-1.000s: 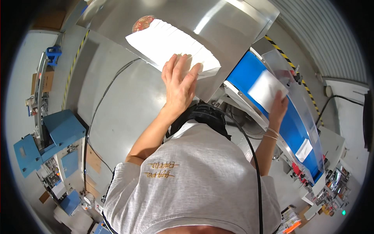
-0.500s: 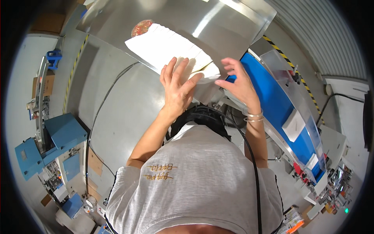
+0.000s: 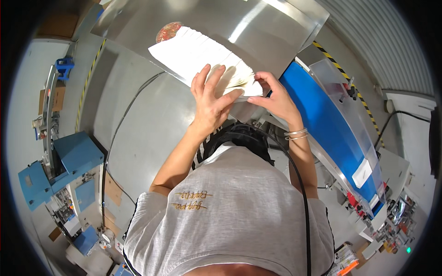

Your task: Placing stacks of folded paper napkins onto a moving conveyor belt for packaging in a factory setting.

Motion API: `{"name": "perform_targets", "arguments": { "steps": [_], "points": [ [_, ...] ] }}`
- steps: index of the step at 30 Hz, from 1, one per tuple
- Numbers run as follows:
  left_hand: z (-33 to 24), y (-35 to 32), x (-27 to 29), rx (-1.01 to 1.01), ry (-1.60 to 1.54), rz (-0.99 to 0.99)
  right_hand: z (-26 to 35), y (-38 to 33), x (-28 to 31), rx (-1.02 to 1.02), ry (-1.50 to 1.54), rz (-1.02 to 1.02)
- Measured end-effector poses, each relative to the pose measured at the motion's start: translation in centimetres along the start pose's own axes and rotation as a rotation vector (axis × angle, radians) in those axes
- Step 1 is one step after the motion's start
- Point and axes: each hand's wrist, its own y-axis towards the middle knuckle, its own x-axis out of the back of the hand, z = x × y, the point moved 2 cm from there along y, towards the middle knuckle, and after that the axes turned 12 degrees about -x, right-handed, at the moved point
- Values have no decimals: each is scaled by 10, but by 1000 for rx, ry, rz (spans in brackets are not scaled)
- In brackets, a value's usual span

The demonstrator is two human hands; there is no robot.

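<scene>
A long row of thin white paper pieces (image 3: 198,57), packed close and leaning over one another, lies along the near edge of the metal table (image 3: 193,18). I cannot tell whether they are envelopes or folded sheets. My left hand (image 3: 212,99) rests on the row with spread fingers, its thumb near the lower edge. At the row's right end, my right hand (image 3: 277,99) curls thumb and fingers around the last pieces, which fan slightly apart. A round red and gold patterned object (image 3: 168,32) touches the row's far left end.
To my right runs a blue conveyor belt (image 3: 313,115) with a clear guard (image 3: 352,124). A white packet (image 3: 362,174) lies on it. Black cables (image 3: 124,119) hang at left, near blue machine housings (image 3: 78,154). Yellow-black tape (image 3: 331,60) marks the floor.
My right hand has come in from the right and closed on the row's end. The paper edges there are more fanned. On the belt, the white packet has moved nearer and rightward.
</scene>
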Motion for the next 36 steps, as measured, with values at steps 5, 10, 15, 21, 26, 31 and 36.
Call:
{"name": "perform_targets", "arguments": {
  "steps": [5,10,15,21,26,31,36],
  "points": [
    [2,3,0,-14,-1,18,1,12,-4,77,4,1],
    [1,6,4,-2,-29,18,10,11,0,71,-165,-25],
    [-2,9,11,103,-59,20,-11,-11,4,287,-86,-127],
    [5,4,5,213,49,-12,-88,-95,80,-477,68,-789],
    [9,1,3,144,89,-22,-111,-135,130,-724,-563,-1082],
    [10,-1,3,94,105,-43,-65,-108,98,-291,-1200,-1255],
    [13,-3,1,86,39,-79,2,-31,24,7,-222,-410]
  ]
}}
